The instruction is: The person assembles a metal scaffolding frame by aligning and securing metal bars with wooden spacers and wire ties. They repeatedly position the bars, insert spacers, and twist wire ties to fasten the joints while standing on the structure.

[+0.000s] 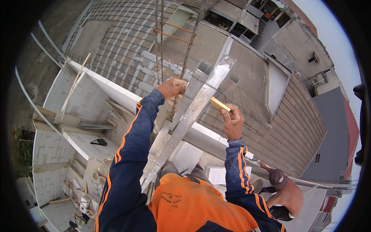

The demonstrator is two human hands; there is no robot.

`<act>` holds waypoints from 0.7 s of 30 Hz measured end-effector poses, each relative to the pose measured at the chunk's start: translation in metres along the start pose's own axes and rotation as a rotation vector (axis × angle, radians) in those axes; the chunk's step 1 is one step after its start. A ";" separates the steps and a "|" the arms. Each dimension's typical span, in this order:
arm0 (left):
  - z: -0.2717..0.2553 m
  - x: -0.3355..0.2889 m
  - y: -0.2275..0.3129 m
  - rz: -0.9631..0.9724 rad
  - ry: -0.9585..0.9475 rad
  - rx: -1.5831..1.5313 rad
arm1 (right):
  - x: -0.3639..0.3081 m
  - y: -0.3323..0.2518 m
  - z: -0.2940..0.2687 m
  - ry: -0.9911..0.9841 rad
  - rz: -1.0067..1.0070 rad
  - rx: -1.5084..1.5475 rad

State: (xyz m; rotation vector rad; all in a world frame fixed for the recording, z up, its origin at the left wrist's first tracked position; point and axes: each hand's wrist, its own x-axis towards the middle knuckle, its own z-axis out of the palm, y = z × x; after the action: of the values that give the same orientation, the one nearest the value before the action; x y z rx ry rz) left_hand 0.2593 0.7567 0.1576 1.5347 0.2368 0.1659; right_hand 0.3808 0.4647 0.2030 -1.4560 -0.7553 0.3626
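A long silver metal beam [201, 99] runs diagonally up from near my body. Hollow metal channel sections [197, 82] flank its upper end, and a thin dark wire or line crosses it there. My left hand [172, 88] is at the left side of these channels, fingers pinched together; whatever is in them is too small to name. On the right of the beam, my right hand [232, 120] is closed around a short, flat yellow bar [220, 104]. The bar's upper end points toward the beam, and its exact kind is unclear.
Steel rebar with ties [189, 46] rises beyond my left hand. A pale block wall [104, 85] stretches leftward, with a black object [99, 142] on a ledge below. Another person [286, 193] crouches at lower right. Tiled roofs [297, 135] lie beyond and below.
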 end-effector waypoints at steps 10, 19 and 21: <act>0.004 -0.003 0.003 -0.039 0.011 -0.117 | 0.003 -0.001 -0.006 -0.010 0.035 -0.051; 0.012 -0.010 0.003 -0.078 0.145 -0.462 | -0.002 -0.005 -0.003 -0.024 0.078 -0.329; 0.009 -0.008 -0.002 -0.064 0.130 -0.424 | -0.003 -0.007 0.000 -0.039 0.034 -0.460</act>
State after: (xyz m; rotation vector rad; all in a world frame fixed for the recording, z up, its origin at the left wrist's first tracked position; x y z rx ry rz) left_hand 0.2533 0.7458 0.1564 1.0956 0.3312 0.2489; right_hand 0.3770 0.4616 0.2090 -1.8986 -0.8839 0.2513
